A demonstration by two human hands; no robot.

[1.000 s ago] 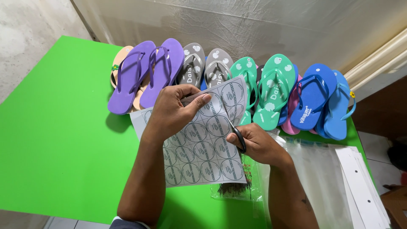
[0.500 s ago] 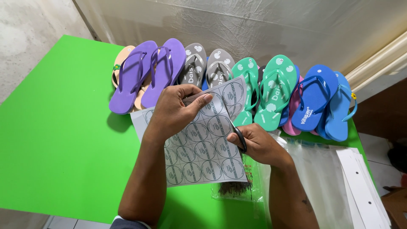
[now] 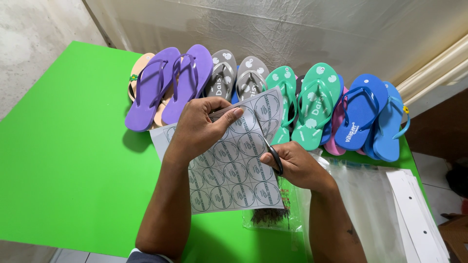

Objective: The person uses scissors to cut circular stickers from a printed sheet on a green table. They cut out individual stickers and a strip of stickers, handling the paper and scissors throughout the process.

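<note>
single head-worn view, looking steeply down, close over green table (image 3: 58, 160)

Bright, even daylight from above, soft shadows under the purple flip-flops (image 3: 161, 87) and left hand (image 3: 200, 129) on the vivid green desk (image 3: 63, 160), mild sheen on clear plastic bags (image 3: 365, 195), sharp focus, slight wide-angle stretch at edges

Small packing workshop: flip-flops (image 3: 273, 97) lined up, clear bags (image 3: 375, 204), card headers (image 3: 421, 214).
</note>
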